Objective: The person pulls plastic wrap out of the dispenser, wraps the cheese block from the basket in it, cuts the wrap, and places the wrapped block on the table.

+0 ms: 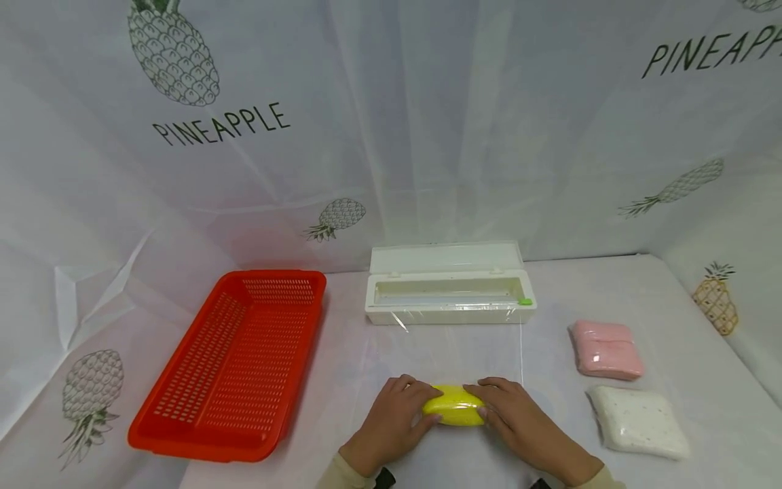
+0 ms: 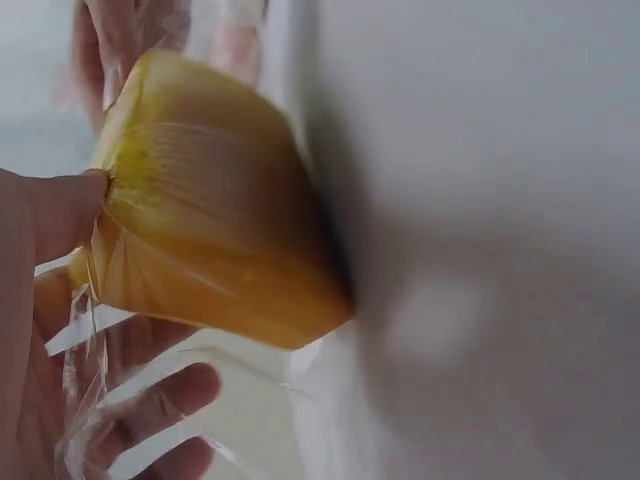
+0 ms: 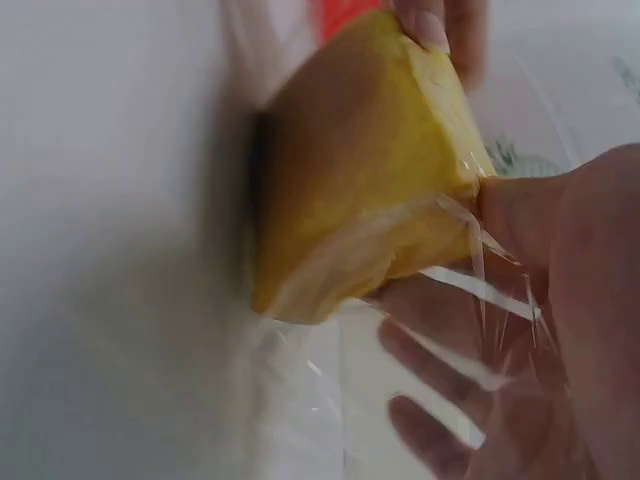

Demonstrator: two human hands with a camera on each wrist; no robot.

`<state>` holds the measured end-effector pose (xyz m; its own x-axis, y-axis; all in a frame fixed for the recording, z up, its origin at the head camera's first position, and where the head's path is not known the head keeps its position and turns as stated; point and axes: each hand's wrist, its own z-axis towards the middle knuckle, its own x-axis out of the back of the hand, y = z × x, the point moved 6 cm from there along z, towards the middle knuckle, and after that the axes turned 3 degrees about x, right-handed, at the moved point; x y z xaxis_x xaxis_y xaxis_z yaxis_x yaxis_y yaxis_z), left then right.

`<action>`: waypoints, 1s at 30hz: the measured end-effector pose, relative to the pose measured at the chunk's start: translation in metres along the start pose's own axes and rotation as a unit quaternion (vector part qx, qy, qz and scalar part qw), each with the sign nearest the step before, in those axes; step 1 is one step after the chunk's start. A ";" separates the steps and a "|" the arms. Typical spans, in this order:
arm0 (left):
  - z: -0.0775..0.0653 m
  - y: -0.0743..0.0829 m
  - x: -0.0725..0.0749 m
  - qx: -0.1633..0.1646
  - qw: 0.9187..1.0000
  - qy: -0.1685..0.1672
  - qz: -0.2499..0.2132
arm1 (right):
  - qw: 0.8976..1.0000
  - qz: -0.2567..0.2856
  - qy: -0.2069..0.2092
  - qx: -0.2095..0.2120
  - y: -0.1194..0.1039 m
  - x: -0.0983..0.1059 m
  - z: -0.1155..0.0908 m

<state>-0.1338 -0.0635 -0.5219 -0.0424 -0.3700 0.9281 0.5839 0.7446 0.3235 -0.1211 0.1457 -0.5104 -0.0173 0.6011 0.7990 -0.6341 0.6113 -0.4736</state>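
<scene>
A yellow block [image 1: 455, 406] with clear plastic film around it is between my two hands, close over the table. My left hand [image 1: 400, 419] pinches its left end, thumb on the near side and fingers on the far side. At the opposite end, my right hand [image 1: 516, 421] grips it in the same way. In the left wrist view the thumb presses the film against the block [image 2: 220, 200], and loose film [image 2: 85, 400] hangs over the other fingers. The right wrist view shows film bunched beside the thumb at the block's end [image 3: 370, 160].
Behind the hands stands a white film dispenser box [image 1: 449, 316], lid raised, with film stretching from it toward the block. A red perforated basket [image 1: 299, 367] is on the left. To the right lie a wrapped pink block [image 1: 607, 350] and a wrapped white block [image 1: 640, 422].
</scene>
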 end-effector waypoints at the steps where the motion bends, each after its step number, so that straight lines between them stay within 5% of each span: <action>1: 0.003 -0.001 0.002 0.003 1.000 -0.002 -0.011 | 1.000 0.014 -0.009 -0.010 0.002 0.001 0.003; 8: 0.022 -0.007 0.012 0.013 0.998 -0.006 -0.061 | 0.988 0.106 -0.046 -0.098 0.023 0.002 0.020; 12: 0.031 -0.010 0.014 0.032 0.996 -0.016 -0.079 | 0.990 0.065 -0.001 -0.121 0.025 0.007 0.027; 15: 0.036 -0.012 0.014 0.040 0.995 -0.022 -0.089 | 0.992 -0.010 0.087 -0.093 0.016 0.017 0.030; 18: 0.042 -0.016 0.014 0.044 0.994 -0.029 -0.100 | 0.985 -0.055 0.161 -0.017 -0.001 0.025 0.031; 23: 0.050 -0.023 0.013 0.050 0.992 -0.041 -0.106 | 0.983 -0.097 0.131 0.083 -0.018 0.008 0.034; 27: 0.053 -0.019 0.018 0.032 0.999 -0.005 -0.020 | 0.982 -0.129 0.108 0.080 -0.013 -0.007 0.037; 30: 0.051 -0.010 0.026 0.002 0.994 0.063 0.085 | 0.983 -0.135 0.105 0.073 -0.007 -0.011 0.042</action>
<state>-0.1826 -0.0524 -0.4916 0.1581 -0.3054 0.9390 0.5702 0.8047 0.1657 -0.1484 0.1129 -0.5004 0.3175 0.5289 0.7871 -0.6976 0.6925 -0.1839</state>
